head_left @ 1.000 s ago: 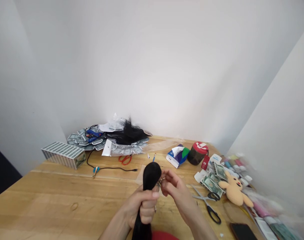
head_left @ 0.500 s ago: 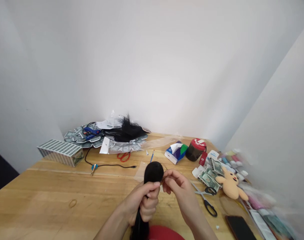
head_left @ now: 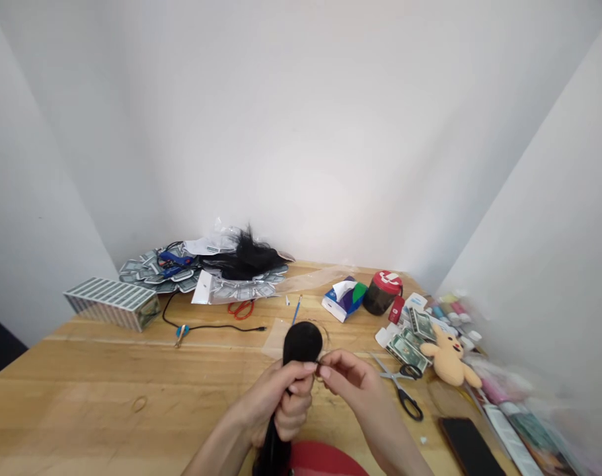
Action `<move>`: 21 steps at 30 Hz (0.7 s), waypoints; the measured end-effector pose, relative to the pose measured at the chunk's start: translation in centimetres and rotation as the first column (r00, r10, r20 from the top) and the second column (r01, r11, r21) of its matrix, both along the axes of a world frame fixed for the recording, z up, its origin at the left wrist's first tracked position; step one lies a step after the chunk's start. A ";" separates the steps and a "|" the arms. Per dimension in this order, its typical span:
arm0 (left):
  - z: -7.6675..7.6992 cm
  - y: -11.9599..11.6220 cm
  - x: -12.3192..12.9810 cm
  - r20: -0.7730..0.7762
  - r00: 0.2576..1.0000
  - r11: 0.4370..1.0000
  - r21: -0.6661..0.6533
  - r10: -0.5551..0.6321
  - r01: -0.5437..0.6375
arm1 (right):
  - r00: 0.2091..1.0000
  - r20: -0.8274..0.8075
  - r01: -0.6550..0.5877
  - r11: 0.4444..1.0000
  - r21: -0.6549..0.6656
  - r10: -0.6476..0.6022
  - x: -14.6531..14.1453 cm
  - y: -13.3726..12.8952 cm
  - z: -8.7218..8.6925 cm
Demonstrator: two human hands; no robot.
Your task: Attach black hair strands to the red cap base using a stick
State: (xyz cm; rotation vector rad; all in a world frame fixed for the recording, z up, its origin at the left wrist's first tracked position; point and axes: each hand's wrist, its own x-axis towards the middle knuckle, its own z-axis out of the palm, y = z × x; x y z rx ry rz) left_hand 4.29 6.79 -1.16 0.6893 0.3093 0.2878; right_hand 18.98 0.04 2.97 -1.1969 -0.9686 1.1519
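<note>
My left hand [head_left: 293, 396] is closed around a bundle of black hair [head_left: 303, 340]. The top of the bundle is a smooth, rounded loop above my thumb, and the loose length [head_left: 271, 446] hangs below my fist. My right hand [head_left: 347, 377] is in a pinch just right of my left thumb tip. Something thin runs between its fingertips and the hair; whether it is a strand or an elastic band is hard to make out. Fine stray hairs curve out on the loop's right side.
A thin elastic band [head_left: 139, 404] lies on the wooden table [head_left: 82, 377]. Scissors [head_left: 402, 387], a phone [head_left: 472, 446] and a plush toy [head_left: 450, 357] are on the right. Behind are a tissue pack [head_left: 344, 301], a red-lidded container [head_left: 382, 292], a cable [head_left: 221, 327] and more black hair [head_left: 246, 258].
My right fingertips have moved down and closer to my left thumb. My left hand keeps its hold on the hair. The whole view has shifted slightly.
</note>
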 end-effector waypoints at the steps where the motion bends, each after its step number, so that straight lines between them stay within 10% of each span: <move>1: 0.0 0.0 0.0 0.001 1.000 1.000 0.004 0.002 -0.002 | 1.000 -0.017 0.006 1.000 0.001 -0.006 0.0 0.0 -0.1; 12: 0.7 -0.7 0.5 -0.023 0.990 0.982 0.127 0.143 -0.139 | 0.920 -0.391 0.006 1.000 -0.029 -0.017 0.4 0.5 -0.8; 21: 2.2 -1.7 0.7 -0.094 0.938 0.927 0.214 0.334 -0.308 | 0.971 -0.228 0.056 0.997 -0.050 -0.066 0.5 0.5 -1.1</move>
